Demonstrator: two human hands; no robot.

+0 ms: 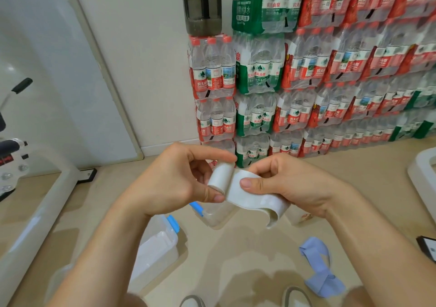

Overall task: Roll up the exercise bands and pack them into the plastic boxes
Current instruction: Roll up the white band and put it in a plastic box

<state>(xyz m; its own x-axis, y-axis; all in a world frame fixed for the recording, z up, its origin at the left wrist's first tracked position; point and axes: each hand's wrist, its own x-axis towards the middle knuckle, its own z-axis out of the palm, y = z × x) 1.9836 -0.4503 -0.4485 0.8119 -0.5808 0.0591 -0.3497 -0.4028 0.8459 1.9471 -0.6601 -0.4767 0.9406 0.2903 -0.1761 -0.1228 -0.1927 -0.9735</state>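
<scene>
Over the plastic boxes (174, 240) on the floor, a white exercise band (250, 197) is held up half rolled.
Left hand (174, 176) has its grip clamped round the rolled end, and the right hand (290, 184) pinches the loose tail. The band looks light, soft and floppy, so the coil would probably spring open if released. Best held across the roll's full width. A blue band (318, 266) isn't rolled yet.

Box (153, 252) L of band (323, 282) (floor (236, 259))
</scene>
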